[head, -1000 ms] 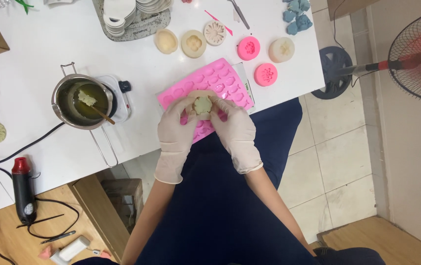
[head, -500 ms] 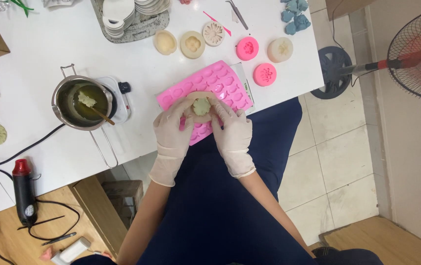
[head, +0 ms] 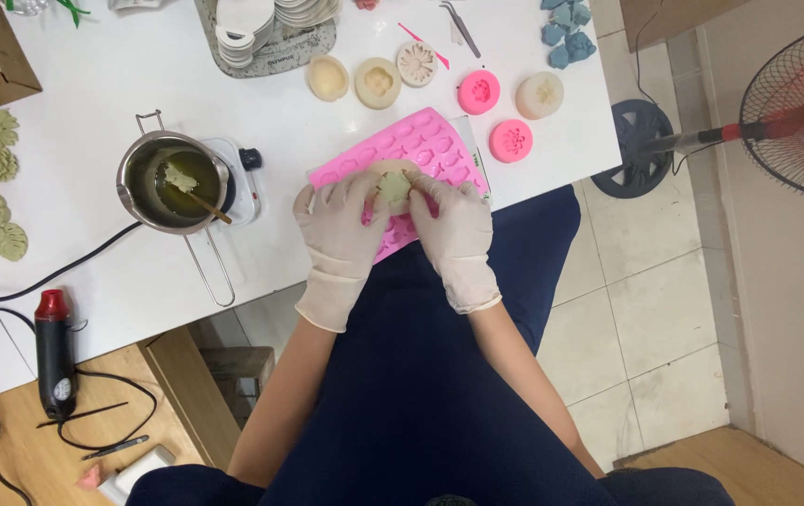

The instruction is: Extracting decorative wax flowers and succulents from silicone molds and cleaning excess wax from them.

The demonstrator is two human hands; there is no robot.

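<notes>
At frame centre, the gloved left hand (head: 339, 239) and right hand (head: 456, 234) both pinch a small round cream mould (head: 392, 187) over the pink silicone tray (head: 420, 150). Compared with half a second ago, the grip is unchanged and the hands have barely shifted, while the melting pot (head: 172, 183) stays put at left.

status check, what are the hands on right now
Both gloved hands, left hand and right hand, pinch a small round cream mould. Held over the pink silicone tray. Nothing between them.

Obstacles: metal pot (head: 172, 183) on warmer left of the hands; pink tray mould (head: 420, 150) beneath them; round moulds (head: 479, 92) far. Bare white table (head: 74, 253) near-left gives passage.
</notes>
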